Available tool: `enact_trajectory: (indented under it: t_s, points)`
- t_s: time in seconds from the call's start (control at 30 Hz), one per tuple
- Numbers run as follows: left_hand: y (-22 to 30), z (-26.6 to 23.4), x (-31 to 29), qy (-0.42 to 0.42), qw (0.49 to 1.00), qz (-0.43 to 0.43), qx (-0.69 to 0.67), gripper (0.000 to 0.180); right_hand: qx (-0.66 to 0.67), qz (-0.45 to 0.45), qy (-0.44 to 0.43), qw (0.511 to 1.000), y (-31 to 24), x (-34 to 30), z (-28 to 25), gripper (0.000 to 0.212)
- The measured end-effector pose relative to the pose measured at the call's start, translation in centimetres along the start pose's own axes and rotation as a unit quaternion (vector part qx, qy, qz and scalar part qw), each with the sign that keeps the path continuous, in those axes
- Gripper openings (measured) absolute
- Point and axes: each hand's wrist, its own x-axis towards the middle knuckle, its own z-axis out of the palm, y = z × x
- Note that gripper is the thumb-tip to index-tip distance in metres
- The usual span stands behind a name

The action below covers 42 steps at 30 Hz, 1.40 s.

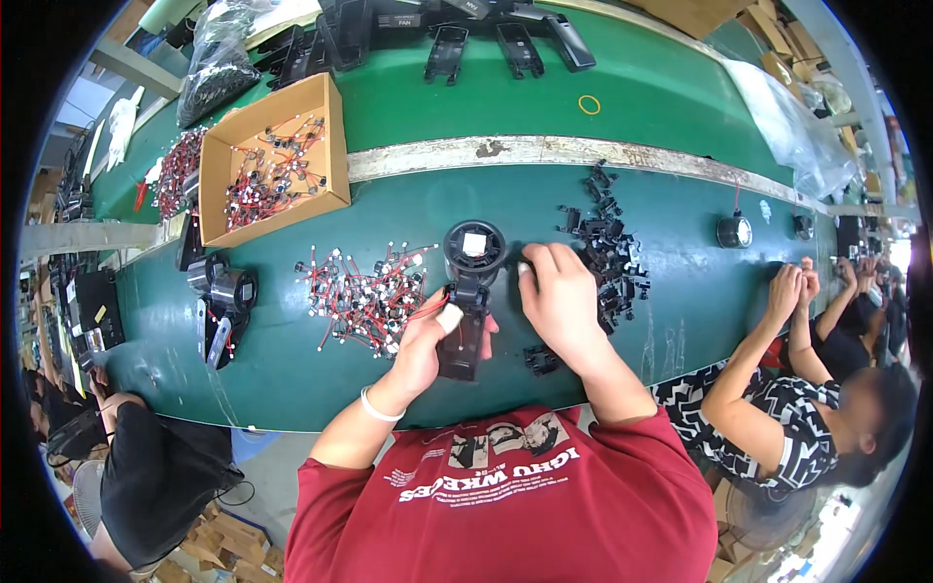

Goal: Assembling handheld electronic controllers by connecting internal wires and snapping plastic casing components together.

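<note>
My left hand point(428, 340) grips a black handheld fan point(461, 345) by its handle, the round head point(474, 245) pointing away from me with a pale square at its centre. Thin red wires run by my left thumb, which has a white cover on its tip. Close to the right of the fan head is my right hand point(561, 296), fingers curled in; a small dark bit shows at the fingertips, too small to name. Left of the fan lies a pile of small parts with red wires point(364, 296). Small black plastic pieces point(610, 243) lie heaped beyond my right hand.
A cardboard box point(340, 146) of wired parts stands at the far left. More fan bodies point(228, 291) lie left. Across a pale rail point(544, 151) are black casings point(447, 53) and a yellow ring point(589, 105). A co-worker point(777, 408) sits at right, another person point(165, 466) at left.
</note>
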Motion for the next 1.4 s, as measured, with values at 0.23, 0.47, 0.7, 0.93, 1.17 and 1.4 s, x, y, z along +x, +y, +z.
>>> enact_trajectory:
  t_s: [0.23,0.47,0.7,0.93,1.17,1.4]
  points:
    - [-1.2,0.5,0.1,0.072,0.977,0.037,0.197,0.052,0.159,-0.184,0.148,0.959,-2.0,0.1,-1.6,0.025]
    - [-2.9,0.4,-0.1,0.106,0.933,0.132,0.318,0.046,0.076,-0.277,0.152,0.946,-3.8,-1.1,0.3,0.014]
    - [-1.2,0.7,-0.8,0.143,0.969,0.038,0.199,0.051,0.107,-0.306,0.061,0.944,-4.1,-1.1,0.1,0.024]
    - [-1.7,0.1,-0.6,0.126,0.958,0.087,0.244,0.032,0.290,-0.257,0.045,0.921,-1.5,-0.7,1.1,0.021]
    - [-0.5,1.3,-0.2,0.123,0.849,0.263,0.442,0.015,0.389,-0.057,0.074,0.916,-2.3,-2.1,1.7,0.026]
    - [-1.2,0.7,-0.3,0.098,0.843,0.283,0.446,0.027,0.496,-0.033,-0.017,0.867,-1.2,-2.2,1.9,0.031]
